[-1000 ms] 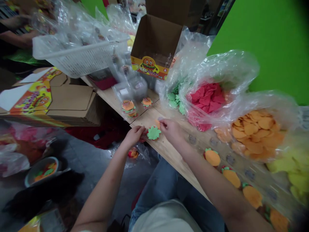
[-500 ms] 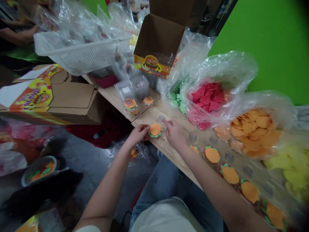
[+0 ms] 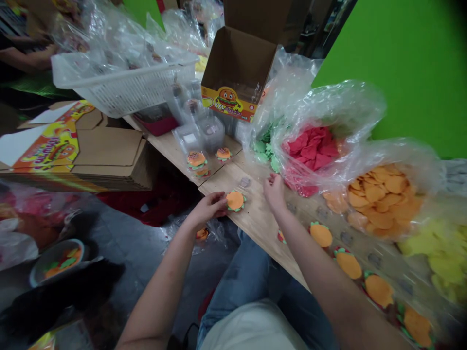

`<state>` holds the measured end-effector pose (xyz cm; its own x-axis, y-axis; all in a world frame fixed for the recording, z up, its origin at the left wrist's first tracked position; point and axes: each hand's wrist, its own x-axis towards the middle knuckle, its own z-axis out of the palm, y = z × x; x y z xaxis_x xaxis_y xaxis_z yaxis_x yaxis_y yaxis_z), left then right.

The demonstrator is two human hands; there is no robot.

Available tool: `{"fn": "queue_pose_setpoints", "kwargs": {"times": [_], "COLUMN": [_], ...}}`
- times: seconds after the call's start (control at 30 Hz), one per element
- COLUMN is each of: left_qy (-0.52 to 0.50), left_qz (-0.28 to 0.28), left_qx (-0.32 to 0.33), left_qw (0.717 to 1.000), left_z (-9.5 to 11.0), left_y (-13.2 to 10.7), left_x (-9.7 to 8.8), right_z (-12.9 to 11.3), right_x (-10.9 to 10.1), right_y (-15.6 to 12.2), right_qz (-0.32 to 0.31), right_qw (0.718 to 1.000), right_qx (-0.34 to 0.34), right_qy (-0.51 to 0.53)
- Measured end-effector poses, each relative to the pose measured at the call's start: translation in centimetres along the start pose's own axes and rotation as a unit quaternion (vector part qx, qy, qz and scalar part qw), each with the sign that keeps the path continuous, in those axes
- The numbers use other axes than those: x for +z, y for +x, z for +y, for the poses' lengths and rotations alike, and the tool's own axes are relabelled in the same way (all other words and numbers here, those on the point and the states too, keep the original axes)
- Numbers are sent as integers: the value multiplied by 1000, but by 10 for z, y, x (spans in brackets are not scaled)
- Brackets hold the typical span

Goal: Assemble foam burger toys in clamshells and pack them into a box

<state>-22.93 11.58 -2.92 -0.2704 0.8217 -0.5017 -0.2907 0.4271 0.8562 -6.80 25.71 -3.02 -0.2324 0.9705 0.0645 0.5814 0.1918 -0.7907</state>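
At the near edge of the wooden table, my left hand (image 3: pixel 208 208) has its fingers closed at the left edge of a foam toy burger (image 3: pixel 236 200). An orange bun round tops this burger, with green frilly lettuce showing around it. Just beyond lies a small clear plastic piece (image 3: pixel 244 182). My right hand (image 3: pixel 274 190) is over the table to the right, fingers loosely bent and apart, with nothing visible in them. It is close to the bag of green lettuce pieces (image 3: pixel 266 148) and the bag of red pieces (image 3: pixel 313 149).
More foam burgers (image 3: pixel 348 265) line the table's near edge at right. Bags of orange rounds (image 3: pixel 386 197) and yellow pieces (image 3: pixel 443 255) lie behind. Clear tubs (image 3: pixel 212 131), a printed open box (image 3: pixel 239 63) and a white basket (image 3: pixel 127 85) stand farther back. Flattened cartons (image 3: pixel 109 150) are stacked left.
My right hand has moved right and away from the clear plastic piece, towards the green and red pieces. My left hand stays at the burger, which has turned slightly.
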Motion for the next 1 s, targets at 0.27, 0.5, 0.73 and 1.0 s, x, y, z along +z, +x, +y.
{"fn": "queue_pose_setpoints", "kwargs": {"times": [0.27, 0.5, 0.73, 1.0], "left_qy": [-21, 99, 114, -55], "left_qz": [48, 38, 67, 0], "left_qx": [9, 69, 73, -11], "left_qw": [999, 992, 989, 998], "left_z": [-8, -7, -10, 2], "left_y": [7, 0, 4, -4], "left_x": [14, 8, 14, 4], "right_z": [-5, -5, -3, 21], "right_x": [3, 6, -10, 1], "right_y": [1, 16, -40, -81], "right_qz": [-67, -76, -135, -119], "right_qw": [987, 988, 947, 855], "right_qx": [-113, -129, -288, -474], "right_qy": [89, 29, -45, -176]}}
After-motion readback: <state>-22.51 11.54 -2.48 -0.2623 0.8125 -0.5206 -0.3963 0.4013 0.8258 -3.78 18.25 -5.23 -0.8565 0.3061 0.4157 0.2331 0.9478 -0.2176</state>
